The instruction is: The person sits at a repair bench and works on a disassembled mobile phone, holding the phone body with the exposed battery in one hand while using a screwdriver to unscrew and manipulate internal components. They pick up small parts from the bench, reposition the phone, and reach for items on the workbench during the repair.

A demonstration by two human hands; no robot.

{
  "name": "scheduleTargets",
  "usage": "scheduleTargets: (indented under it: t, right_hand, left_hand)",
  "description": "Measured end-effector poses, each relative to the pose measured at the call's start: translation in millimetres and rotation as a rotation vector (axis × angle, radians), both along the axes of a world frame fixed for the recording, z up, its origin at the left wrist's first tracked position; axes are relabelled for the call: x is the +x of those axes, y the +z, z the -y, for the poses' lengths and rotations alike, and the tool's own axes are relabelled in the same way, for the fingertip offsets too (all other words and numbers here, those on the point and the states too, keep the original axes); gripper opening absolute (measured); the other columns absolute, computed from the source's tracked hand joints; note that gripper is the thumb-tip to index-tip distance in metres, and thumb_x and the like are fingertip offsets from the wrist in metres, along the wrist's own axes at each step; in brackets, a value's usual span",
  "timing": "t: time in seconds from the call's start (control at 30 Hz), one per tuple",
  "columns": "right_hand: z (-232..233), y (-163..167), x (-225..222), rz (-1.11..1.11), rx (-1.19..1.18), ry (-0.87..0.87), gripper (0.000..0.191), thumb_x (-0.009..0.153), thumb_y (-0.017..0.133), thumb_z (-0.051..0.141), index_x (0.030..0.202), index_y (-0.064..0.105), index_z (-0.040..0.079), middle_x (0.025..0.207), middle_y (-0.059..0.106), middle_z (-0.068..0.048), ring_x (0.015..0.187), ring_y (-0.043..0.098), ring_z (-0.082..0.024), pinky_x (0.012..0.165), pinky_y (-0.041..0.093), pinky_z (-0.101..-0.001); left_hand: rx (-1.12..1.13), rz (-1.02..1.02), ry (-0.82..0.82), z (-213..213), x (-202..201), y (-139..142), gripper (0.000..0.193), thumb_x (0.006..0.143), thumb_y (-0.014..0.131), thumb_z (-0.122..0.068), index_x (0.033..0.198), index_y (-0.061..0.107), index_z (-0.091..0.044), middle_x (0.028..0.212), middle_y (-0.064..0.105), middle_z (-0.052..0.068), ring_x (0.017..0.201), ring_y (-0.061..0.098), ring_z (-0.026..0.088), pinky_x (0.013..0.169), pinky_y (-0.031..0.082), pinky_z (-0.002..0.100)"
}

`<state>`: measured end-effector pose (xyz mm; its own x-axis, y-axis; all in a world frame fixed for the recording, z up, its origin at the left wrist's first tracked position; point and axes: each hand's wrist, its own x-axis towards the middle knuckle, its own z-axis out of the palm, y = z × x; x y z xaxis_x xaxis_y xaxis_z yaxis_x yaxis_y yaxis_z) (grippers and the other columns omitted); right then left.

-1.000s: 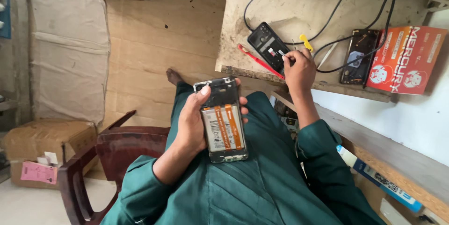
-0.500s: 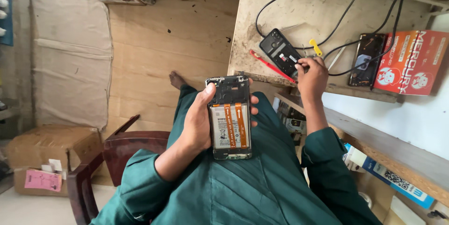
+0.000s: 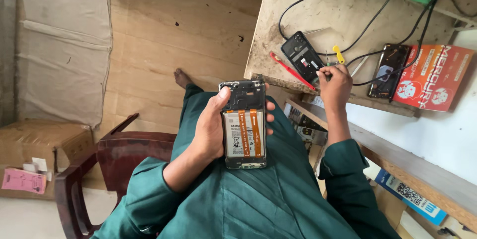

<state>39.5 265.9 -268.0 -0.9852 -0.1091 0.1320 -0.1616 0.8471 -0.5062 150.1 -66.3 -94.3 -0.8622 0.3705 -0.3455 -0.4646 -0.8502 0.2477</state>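
My left hand (image 3: 208, 129) grips an opened phone (image 3: 243, 124) over my lap, its back cover off, showing a white battery and two orange ribbon strips. My right hand (image 3: 335, 82) reaches to the workbench (image 3: 278, 35) and rests its closed fingers at the lower corner of a black phone back cover (image 3: 303, 56). What the fingers pinch is too small to tell. A red tool (image 3: 290, 71) lies just left of that cover, and a small yellow pick (image 3: 339, 54) lies above my right hand.
A second dark phone (image 3: 388, 70) lies on the bench beside a red box (image 3: 437, 77), with black cables (image 3: 367, 20) running across. A wooden chair arm (image 3: 119, 144) is at my left, cardboard boxes (image 3: 39, 142) on the floor, a shelf edge (image 3: 397, 159) at right.
My right hand has slid from the top of the black back cover down to its lower corner. The left hand keeps holding the opened phone; the camera view has shifted slightly.
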Motion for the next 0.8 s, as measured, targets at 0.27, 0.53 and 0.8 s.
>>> scheduleTargets:
  t: [0.27, 0.53, 0.8]
  right_hand:
    - [-8, 7, 3, 0.039, -0.046, -0.014, 0.02, 0.083, 0.086, 0.003, 0.101, 0.077, 0.006, 0.092, 0.066, -0.008, 0.07, 0.059, -0.021, 0.067, 0.048, -0.0341]
    - [-11, 4, 3, 0.004, 0.022, 0.013, 0.025, 0.079, 0.089, 0.006, 0.102, 0.078, 0.007, 0.09, 0.066, -0.007, 0.08, 0.066, -0.024, 0.073, 0.052, -0.0375]
    - [-19, 2, -7, 0.1, -0.045, 0.009, 0.019, 0.079, 0.09, 0.005, 0.089, 0.073, 0.004, 0.085, 0.068, -0.006, 0.074, 0.065, -0.02, 0.069, 0.052, -0.0337]
  left_hand:
    - [0.003, -0.004, 0.017, -8, 4, 0, 0.079, 0.102, 0.047, -0.058, 0.152, 0.045, 0.004, 0.129, 0.065, 0.023, 0.115, 0.067, 0.032, 0.1, 0.056, 0.053]
    - [-0.031, -0.018, 0.023, -17, 2, 2, 0.078, 0.104, 0.047, -0.057, 0.152, 0.047, 0.005, 0.129, 0.065, 0.024, 0.113, 0.067, 0.033, 0.098, 0.057, 0.053]
    - [-0.016, -0.003, 0.013, -19, -1, 2, 0.076, 0.103, 0.047, -0.056, 0.151, 0.047, 0.003, 0.128, 0.065, 0.024, 0.113, 0.068, 0.034, 0.098, 0.057, 0.053]
